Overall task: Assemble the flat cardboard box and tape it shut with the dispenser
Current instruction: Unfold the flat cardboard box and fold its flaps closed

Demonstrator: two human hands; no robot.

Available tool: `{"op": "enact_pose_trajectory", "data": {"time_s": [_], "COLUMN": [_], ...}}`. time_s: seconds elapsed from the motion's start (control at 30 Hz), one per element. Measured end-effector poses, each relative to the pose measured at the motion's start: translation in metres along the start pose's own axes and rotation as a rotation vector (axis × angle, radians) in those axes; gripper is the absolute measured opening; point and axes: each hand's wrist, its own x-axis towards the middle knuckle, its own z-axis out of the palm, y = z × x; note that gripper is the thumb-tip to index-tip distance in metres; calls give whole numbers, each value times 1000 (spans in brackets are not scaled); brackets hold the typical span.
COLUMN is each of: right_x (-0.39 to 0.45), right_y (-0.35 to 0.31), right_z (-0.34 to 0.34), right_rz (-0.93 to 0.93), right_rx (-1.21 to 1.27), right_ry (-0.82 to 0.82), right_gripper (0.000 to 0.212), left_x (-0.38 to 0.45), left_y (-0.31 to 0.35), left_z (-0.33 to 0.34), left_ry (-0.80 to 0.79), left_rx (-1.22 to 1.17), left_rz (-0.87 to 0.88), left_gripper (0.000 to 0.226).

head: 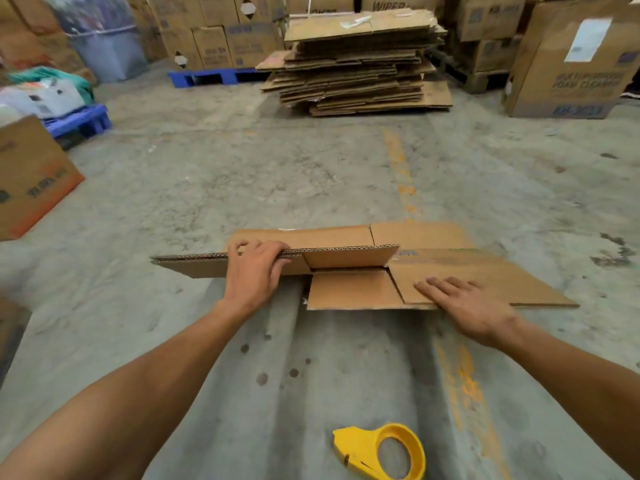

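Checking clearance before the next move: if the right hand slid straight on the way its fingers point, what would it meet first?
The right hand lies flat on the flat cardboard box, fingers pointing up-left. It would probably first meet the raised flap.

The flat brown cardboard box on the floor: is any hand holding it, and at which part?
The left hand grips the flat brown cardboard box by its raised upper edge. The right hand only lies flat on it.

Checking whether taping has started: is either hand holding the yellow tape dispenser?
No, the tape dispenser lies on the floor while both the left hand and right hand are on the cardboard box.
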Motion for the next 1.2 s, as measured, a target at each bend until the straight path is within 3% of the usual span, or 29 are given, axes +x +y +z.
{"op": "enact_pose_trajectory", "data": {"time_s": [0.07, 0.17, 0.23, 0.33, 0.4, 0.53, 0.63, 0.77, 0.87, 0.93, 1.03, 1.2], "right_x": [3, 8, 8, 9, 10, 4, -2, -12, -23, -31, -37, -41], "right_y": [2, 2, 3, 10, 12, 13, 16, 16, 22, 29, 38, 55], "right_z": [-18, -51, -69, -90, -102, -121, -128, -139, -138, -134, -129, -136], "right_rz": [24, 24, 24, 43, 44, 45, 60, 70, -20, -92, -74, 38], "right_rx": [-7, -10, 16, 57, 90, 105, 123, 141, 32, 33, 148, 553], "right_ry": [120, 239, 285, 332, 330, 300, 272, 263, 317, 357, 409, 393], "right_gripper": [60, 32, 31, 30, 29, 28, 28, 44, 67, 60, 52, 48], "left_x": [4, 11, 15, 23, 26, 32, 37, 44, 58, 71, 84, 101], "left_y": [-2, -2, -4, -1, 1, 4, 3, 3, 9, 17, 31, 38], "left_z": [-2, -8, -14, -29, -30, -32, -35, -45, -58, -67, -81, -91], "left_ry": [49, 109, 142, 222, 225, 103, 126, 77, 107, 126, 149, 136], "left_rx": [18, -87, -333, -785, -1006, -1166, -1237, -1159, -1207, -1257, -1263, -1300], "left_rz": [-166, -606, -885, -1126, -1106, -1041, -1027, -1126, -1066, -989, -907, -774], "left_gripper": [28, 74, 98, 107, 104, 105, 89, 95, 91, 92, 88, 90]}}
